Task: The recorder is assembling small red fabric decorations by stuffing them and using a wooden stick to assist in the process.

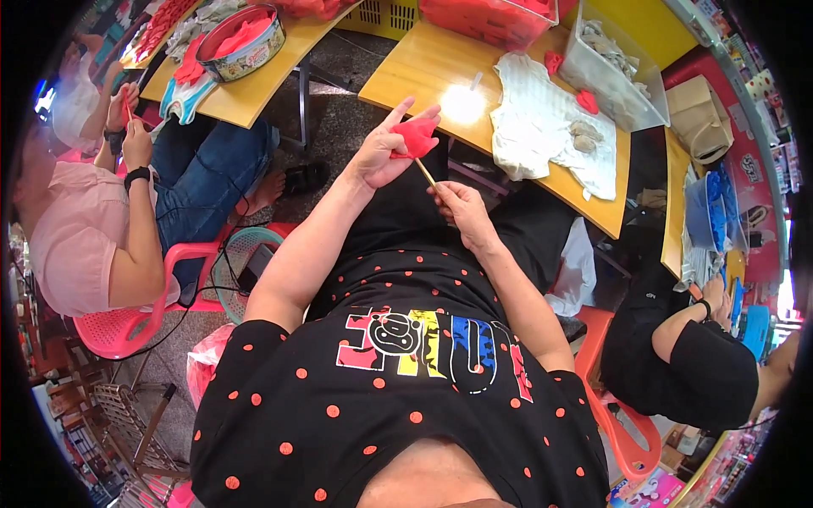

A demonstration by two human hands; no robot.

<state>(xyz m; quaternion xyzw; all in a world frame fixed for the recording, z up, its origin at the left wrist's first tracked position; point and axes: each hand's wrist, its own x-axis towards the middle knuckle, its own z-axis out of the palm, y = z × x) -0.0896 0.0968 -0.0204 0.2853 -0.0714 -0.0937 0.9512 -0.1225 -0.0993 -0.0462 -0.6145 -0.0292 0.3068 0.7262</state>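
In front of my body, my left hand (385, 152) pinches a small piece of red cloth (415, 135), with a couple of its fingers stretched out past it. My right hand (461, 210) grips a thin light-brown stick (426, 174) near its lower end. The stick's upper end meets the red cloth; whether it is inside the cloth or only against it I cannot tell. Both hands are above my lap, just off the near left edge of the wooden table (415, 72). White cloth (542, 118) is spread on that table.
Red cloth fills a clear bin (495, 38) at the back, and another clear bin (605, 80) holds pale pieces. A person in pink (93, 241) sits at left, a person in black (694, 364) at right. A round tin (241, 51) of red cloth stands on the left table.
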